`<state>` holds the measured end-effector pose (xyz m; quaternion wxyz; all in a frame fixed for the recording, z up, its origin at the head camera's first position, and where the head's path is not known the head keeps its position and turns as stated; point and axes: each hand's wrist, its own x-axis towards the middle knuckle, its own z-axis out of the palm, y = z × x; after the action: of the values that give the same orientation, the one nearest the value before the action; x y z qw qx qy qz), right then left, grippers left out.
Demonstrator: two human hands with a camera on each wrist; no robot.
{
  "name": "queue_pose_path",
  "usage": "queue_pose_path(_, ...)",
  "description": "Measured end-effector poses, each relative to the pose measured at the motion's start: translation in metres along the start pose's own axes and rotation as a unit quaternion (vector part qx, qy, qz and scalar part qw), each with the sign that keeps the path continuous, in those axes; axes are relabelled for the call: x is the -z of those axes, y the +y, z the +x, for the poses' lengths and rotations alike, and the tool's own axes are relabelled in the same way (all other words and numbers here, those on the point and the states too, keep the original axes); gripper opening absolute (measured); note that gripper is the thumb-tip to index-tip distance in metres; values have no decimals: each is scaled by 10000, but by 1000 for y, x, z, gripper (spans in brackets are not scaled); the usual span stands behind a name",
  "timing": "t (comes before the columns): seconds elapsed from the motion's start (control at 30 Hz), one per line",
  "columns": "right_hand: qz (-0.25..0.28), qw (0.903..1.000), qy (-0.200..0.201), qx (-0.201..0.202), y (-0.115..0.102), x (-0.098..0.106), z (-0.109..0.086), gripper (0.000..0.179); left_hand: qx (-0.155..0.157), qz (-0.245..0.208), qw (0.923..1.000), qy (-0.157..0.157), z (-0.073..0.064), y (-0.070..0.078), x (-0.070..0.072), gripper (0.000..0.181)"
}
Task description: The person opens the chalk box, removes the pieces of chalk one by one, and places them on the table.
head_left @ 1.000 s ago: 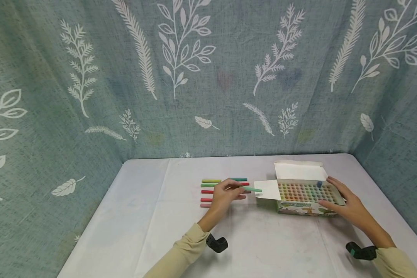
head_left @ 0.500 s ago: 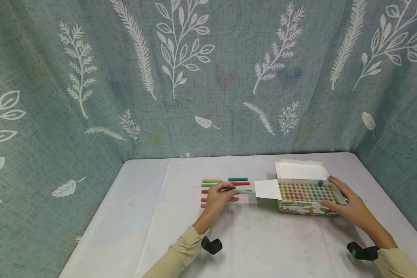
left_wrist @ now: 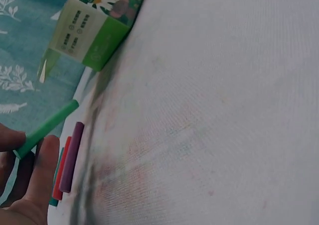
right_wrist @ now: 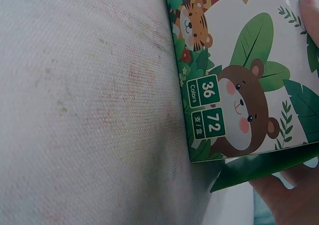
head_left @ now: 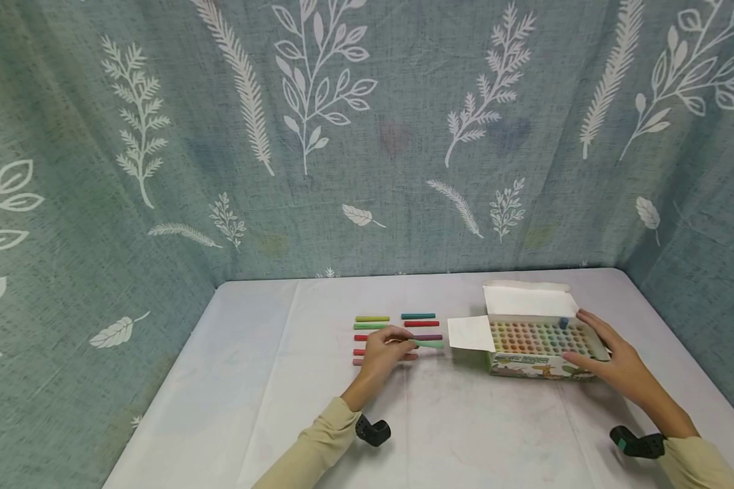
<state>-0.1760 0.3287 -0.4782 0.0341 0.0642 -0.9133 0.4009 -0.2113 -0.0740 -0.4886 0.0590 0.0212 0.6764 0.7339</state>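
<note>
My left hand [head_left: 380,354] pinches a light green chalk stick [head_left: 429,344] between thumb and fingers, just in front of a purple stick [head_left: 428,337]. In the left wrist view the green chalk [left_wrist: 50,125] slants upward, its far end free. Behind the purple one lie a red stick [head_left: 422,324] and a teal stick [head_left: 418,316]. My right hand [head_left: 614,363] holds the right end of the chalk box [head_left: 541,367], thumb at the near edge, fingers at the back corner. The box's printed side [right_wrist: 244,100] fills the right wrist view's upper right.
To the left runs another column of sticks, with yellow-green [head_left: 372,318], green [head_left: 370,326] and reddish ones, partly behind my left hand. The box's side flap [head_left: 471,333] and back lid [head_left: 529,300] stand open. A blue stick [head_left: 564,322] pokes up from the holed tray.
My left hand has moved left and slightly down with the green chalk, away from the box flap, uncovering the purple and red sticks. The right hand stays on the box.
</note>
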Motion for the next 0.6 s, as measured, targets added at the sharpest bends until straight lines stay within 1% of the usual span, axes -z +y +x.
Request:
queue_pose_path(0.07, 7, 10000, -11, -12, 0, 0, 0, 89, 87, 177, 9998, 56, 2, -2, -1, 24)
queue_pose_path(0.1, 5, 10000, -15, -14, 1, 0, 0, 89, 83, 216, 9997, 68, 3, -3, -1, 24)
queue_pose_path(0.17, 3, 10000, -22, -26, 1, 0, 0, 89, -6, 539, 9985, 66, 6, -6, -1, 20)
queue_pose_path(0.2, 11, 10000, -27, -31, 1, 0, 0, 89, -135, 862, 9962, 36, 7, -7, -1, 18)
queue_pose_path(0.23, 20, 10000, -31, -38, 1, 1, 0, 89, -309, 1251, 9917, -27, 8, -7, -1, 15)
queue_pose_path(0.27, 21, 10000, -28, -45, 1, 1, 0, 89, -498, 1636, 9852, -93, 10, -8, 0, 12)
queue_pose_path(0.3, 31, 10000, -29, -50, 0, 1, 0, 89, -720, 2045, 9761, -145, 11, -9, 0, 10)
queue_pose_path(0.37, 57, 9999, -43, -72, 0, 1, 0, 89, -1136, 2762, 9540, -256, 12, -9, 1, 8)
queue_pose_path(0.4, 61, 9999, -44, -79, 0, 1, 0, 90, -1338, 3064, 9419, -317, 13, -8, 1, 8)
queue_pose_path(0.43, 58, 9999, -49, -82, 0, 1, 0, 90, -1474, 3280, 9323, -376, 14, -9, 1, 9)
queue_pose_path(0.5, 64, 9999, -60, -87, 0, 1, 1, 90, -1635, 3640, 9156, -491, 16, -8, 1, 9)
queue_pose_path(0.6, 57, 9999, -48, -77, 1, 1, 1, 90, -1759, 4178, 8892, -621, 18, -9, -2, 10)
